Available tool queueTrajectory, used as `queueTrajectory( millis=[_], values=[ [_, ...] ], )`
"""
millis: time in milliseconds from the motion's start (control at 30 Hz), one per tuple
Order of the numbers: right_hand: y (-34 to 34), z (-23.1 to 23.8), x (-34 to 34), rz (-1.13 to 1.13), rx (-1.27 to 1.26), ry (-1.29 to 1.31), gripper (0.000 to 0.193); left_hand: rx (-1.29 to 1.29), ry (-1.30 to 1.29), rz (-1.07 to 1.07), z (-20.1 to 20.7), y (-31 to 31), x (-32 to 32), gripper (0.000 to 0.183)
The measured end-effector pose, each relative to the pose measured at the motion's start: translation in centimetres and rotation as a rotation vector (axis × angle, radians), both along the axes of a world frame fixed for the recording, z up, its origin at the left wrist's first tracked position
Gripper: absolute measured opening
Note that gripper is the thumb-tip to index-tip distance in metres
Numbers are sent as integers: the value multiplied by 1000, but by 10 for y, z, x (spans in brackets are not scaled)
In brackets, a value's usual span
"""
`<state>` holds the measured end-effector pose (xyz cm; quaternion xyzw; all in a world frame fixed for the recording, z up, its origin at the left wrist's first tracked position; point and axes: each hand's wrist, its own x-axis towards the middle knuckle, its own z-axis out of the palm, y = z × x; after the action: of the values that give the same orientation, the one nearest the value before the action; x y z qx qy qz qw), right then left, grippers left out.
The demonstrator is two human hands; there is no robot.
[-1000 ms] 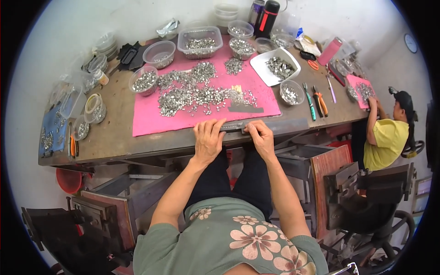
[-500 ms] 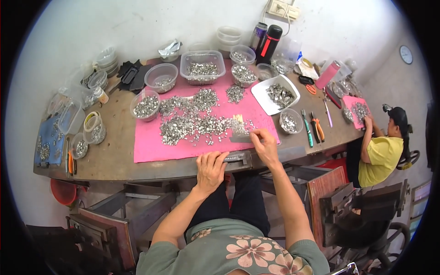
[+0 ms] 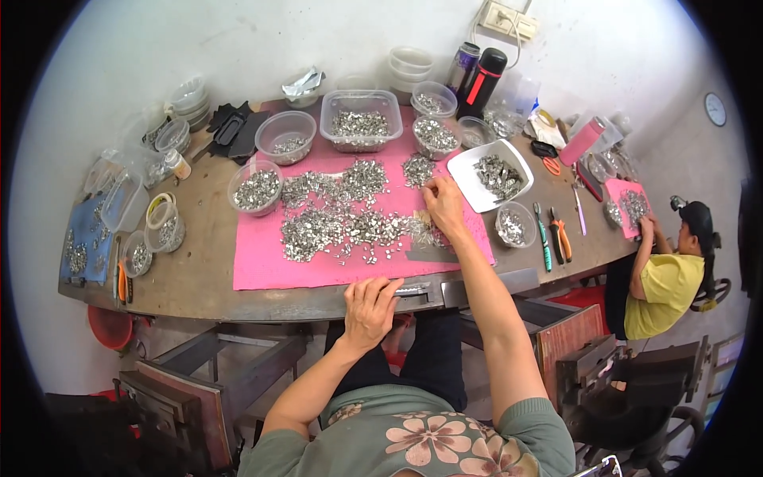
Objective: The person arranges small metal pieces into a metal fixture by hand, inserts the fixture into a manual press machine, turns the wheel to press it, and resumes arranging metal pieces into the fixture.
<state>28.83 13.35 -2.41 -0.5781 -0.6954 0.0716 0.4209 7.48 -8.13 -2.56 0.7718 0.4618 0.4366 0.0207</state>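
My left hand (image 3: pixel 371 312) is at the bench's front edge, fingers bent and closed over the left end of a narrow dark metal fixture (image 3: pixel 415 296). My right hand (image 3: pixel 443 205) reaches across the pink mat (image 3: pixel 306 276), its fingertips pinched together just below a small separate pile of shiny metal pieces (image 3: pixel 418 169). Anything held in that pinch is too small to make out. Larger heaps of metal pieces (image 3: pixel 314 233) lie to its left. Beneath my right forearm is a flat grey plate (image 3: pixel 431 252), with thin pieces beside it.
Behind the heaps stand clear tubs of metal pieces (image 3: pixel 362 99). A white tray (image 3: pixel 520 157), a small round tub (image 3: pixel 515 226), a toothbrush (image 3: pixel 544 238) and orange-handled pliers (image 3: pixel 563 238) lie to the right. A co-worker in a yellow shirt (image 3: pixel 664 286) works farther right.
My right hand has moved forward, from beside the grey plate near the front edge to the small pile. My left hand has stayed by the fixture. The view has shifted slightly.
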Motion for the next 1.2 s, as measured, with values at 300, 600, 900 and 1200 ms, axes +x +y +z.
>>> queueTrajectory(
  millis=[300, 600, 900, 1200],
  values=[
    [-26, 12, 21, 78, -57, 0, 12, 10, 9, 12, -3, -4, -2, 48],
    [-38, 22, 9, 125, -16, -40, 11, -20, -6, 7, 1, -2, 0, 48],
    [-196, 30, -10, 312, -343, 479, 9, -3, -13, 30, -3, 0, 4, 43],
    [-198, 27, -21, 284, -143, 275, 10, 13, -51, 83, -8, 0, 9, 40]
  ],
)
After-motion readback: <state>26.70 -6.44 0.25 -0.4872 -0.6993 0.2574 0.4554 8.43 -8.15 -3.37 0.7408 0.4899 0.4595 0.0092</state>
